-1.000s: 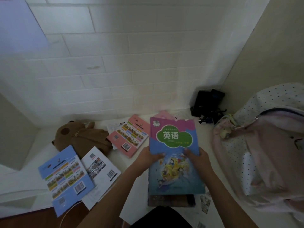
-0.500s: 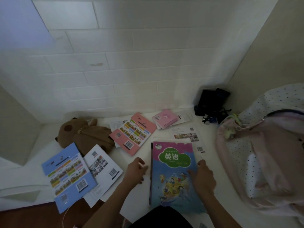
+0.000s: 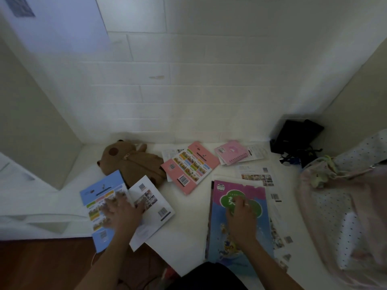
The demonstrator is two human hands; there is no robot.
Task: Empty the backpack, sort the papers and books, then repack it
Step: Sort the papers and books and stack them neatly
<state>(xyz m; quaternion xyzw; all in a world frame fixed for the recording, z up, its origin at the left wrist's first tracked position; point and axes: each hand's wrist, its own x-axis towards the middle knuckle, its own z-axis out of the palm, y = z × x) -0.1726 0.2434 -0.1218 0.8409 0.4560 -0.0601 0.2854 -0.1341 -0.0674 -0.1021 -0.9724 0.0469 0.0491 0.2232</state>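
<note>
Backpack (image 3: 345, 206) cropped at right edge

A: From where is the scene viewed?

B: From a single wide-angle camera on the person's head, looking forward and steeply down over both forearms at a white surface (image 3: 188, 222), close enough that the books fill the lower half.

A: Which way does it face?

B: Toward a white brick wall (image 3: 188, 80), whose lines bow outward at the edges. With only one view, nothing is shared.
</note>
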